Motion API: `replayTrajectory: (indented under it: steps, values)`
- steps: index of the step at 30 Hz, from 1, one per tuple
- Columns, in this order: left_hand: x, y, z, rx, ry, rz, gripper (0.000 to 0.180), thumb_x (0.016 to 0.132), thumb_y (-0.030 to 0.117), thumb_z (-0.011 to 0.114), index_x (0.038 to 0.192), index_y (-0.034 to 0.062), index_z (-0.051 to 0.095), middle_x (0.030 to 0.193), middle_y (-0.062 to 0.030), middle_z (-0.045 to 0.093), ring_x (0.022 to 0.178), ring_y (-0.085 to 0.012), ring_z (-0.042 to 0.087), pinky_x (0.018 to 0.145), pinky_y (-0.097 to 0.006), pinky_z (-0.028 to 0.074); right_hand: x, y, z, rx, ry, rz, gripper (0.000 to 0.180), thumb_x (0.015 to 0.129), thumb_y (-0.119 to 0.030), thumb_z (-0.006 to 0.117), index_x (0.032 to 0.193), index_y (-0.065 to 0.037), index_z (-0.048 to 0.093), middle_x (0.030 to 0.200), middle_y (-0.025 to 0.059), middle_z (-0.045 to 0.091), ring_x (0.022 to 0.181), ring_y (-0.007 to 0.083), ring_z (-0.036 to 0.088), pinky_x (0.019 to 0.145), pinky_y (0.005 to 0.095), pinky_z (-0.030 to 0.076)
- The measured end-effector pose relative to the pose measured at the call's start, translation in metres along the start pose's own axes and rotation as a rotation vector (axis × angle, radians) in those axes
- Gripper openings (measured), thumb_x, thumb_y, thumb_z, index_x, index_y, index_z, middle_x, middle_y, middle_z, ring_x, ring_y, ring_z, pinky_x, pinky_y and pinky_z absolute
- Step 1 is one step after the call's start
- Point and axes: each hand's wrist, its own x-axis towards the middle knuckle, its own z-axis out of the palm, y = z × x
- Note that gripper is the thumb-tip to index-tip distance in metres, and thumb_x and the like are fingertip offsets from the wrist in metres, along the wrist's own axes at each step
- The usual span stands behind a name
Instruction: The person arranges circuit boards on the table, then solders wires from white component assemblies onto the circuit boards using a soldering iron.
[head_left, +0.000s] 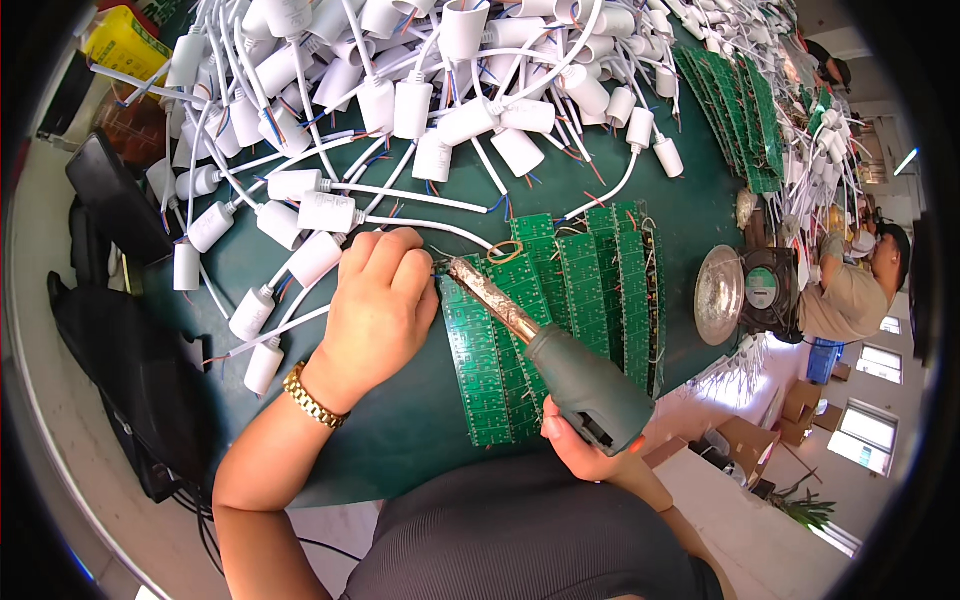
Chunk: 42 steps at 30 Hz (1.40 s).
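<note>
The nearer circuit boards (pixel 580 290) lie on the table (pixel 395 440), before a heap of corded sockets (pixel 470 120). To their right stands what looks like a fan (pixel 765 290), a co-worker (pixel 850 300) beyond it.

Gap at lower centre
Green tabletop (pixel 400 430) lies open between left forearm (pixel 282 440) and circuit boards (pixel 480 370); white sockets (pixel 411 108) crowd the top, soldering iron (pixel 585 372) slants across centre.
</note>
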Motion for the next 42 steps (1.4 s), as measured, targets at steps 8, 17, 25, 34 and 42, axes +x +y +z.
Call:
replayTrajectory:
  steps: [8, 17, 25, 34, 42]
  values:
    - [0.002, 0.000, -0.001, -0.028, 0.013, -0.009, 0.027, 0.066, -0.007, 0.067, 0.089, 0.0025, 0.055, 0.101, -0.0126, 0.058, 0.085, -0.0317, 0.053, 0.076, -0.041, 0.046, -0.013, 0.011, -0.002, 0.033, 0.024, -0.038, 0.026, 0.088, -0.003, 0.057, 0.113, 0.000, 0.050, 0.075, 0.0056, 0.054, 0.064, 0.0128, 0.054, 0.061, 0.0314, 0.053]
    - [0.001, -0.002, -0.002, -0.036, -0.010, 0.000, 0.028, 0.068, -0.004, 0.068, 0.092, 0.0027, 0.055, 0.101, -0.0119, 0.056, 0.088, -0.0315, 0.053, 0.079, -0.041, 0.045, -0.006, 0.003, -0.010, 0.176, -0.040, 0.018, 0.034, 0.089, -0.004, 0.055, 0.121, 0.003, 0.048, 0.079, 0.0069, 0.055, 0.064, 0.0127, 0.053, 0.062, 0.0312, 0.052]
    - [0.002, -0.003, -0.001, -0.021, -0.022, 0.002, 0.028, 0.068, -0.004, 0.068, 0.091, 0.0028, 0.054, 0.102, -0.0116, 0.056, 0.087, -0.0313, 0.052, 0.078, -0.041, 0.044, -0.005, 0.005, -0.003, 0.033, -0.031, -0.009, 0.021, 0.088, -0.001, 0.059, 0.108, -0.002, 0.053, 0.084, 0.0073, 0.057, 0.070, 0.0137, 0.057, 0.062, 0.0304, 0.053]
    - [0.004, 0.000, -0.002, -0.020, -0.010, -0.009, 0.028, 0.066, -0.008, 0.066, 0.087, 0.0022, 0.051, 0.101, -0.0133, 0.057, 0.085, -0.0327, 0.053, 0.076, -0.041, 0.045, 0.001, -0.005, -0.001, 0.027, -0.006, 0.042, 0.015, 0.087, -0.001, 0.062, 0.101, -0.002, 0.056, 0.081, 0.0069, 0.060, 0.070, 0.0130, 0.060, 0.061, 0.0281, 0.051]
    - [0.000, -0.001, -0.002, -0.016, -0.028, -0.023, 0.027, 0.067, -0.007, 0.067, 0.088, 0.0014, 0.053, 0.101, -0.0135, 0.058, 0.086, -0.0328, 0.054, 0.077, -0.041, 0.046, -0.007, 0.004, 0.003, 0.019, -0.038, 0.015, 0.018, 0.087, -0.001, 0.061, 0.104, -0.003, 0.054, 0.084, 0.0066, 0.059, 0.071, 0.0133, 0.059, 0.063, 0.0282, 0.052]
